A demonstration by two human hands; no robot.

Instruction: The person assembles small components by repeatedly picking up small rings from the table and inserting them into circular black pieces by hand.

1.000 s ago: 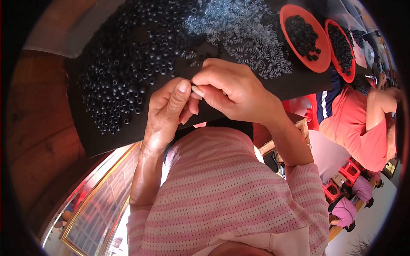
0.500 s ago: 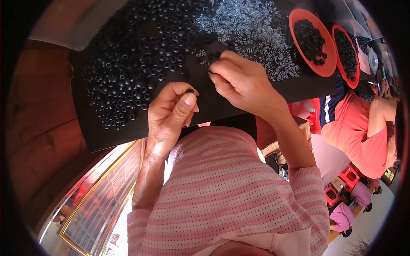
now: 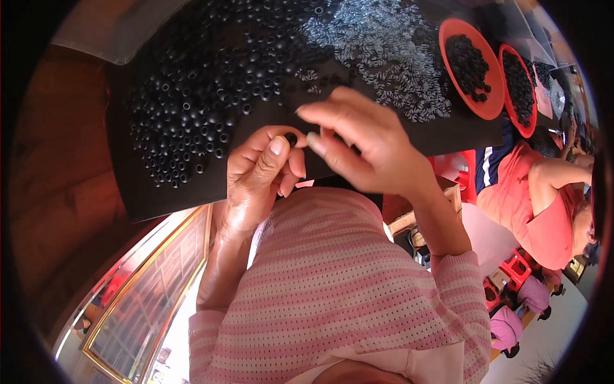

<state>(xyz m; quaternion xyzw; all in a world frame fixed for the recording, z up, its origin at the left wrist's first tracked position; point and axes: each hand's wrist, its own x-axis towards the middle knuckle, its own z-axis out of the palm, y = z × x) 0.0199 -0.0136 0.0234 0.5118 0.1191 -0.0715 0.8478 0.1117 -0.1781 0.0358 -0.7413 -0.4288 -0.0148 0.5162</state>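
Observation:
Between the thumb and forefinger of my left hand [image 3: 256, 166] is a small black ring-like cap [image 3: 291, 138], its round end showing beside the thumb tip. My right hand [image 3: 364, 144] hovers just to the right, thumb and forefinger apart and slightly blurred, and I see nothing between them. Many hollow black caps [image 3: 185, 128] of the same kind are spread over the left part of the black table mat [image 3: 166, 205]. Beyond my right hand lies a heap of small shiny curled pieces [image 3: 384, 45], perhaps metal, with a few strays [image 3: 309, 75] nearer to me.
Two red bowls [image 3: 492, 105] holding black pieces stand at the right. A clear plastic bin [image 3: 115, 45] sits at the far left corner. Another person in red clothing [image 3: 511, 198] sits to the right, and red stools [image 3: 515, 269] stand farther off.
My right hand has turned, its thumb and forefinger parting and its thumb coming close to the left fingertips. The cap in my left hand shows more of its round end.

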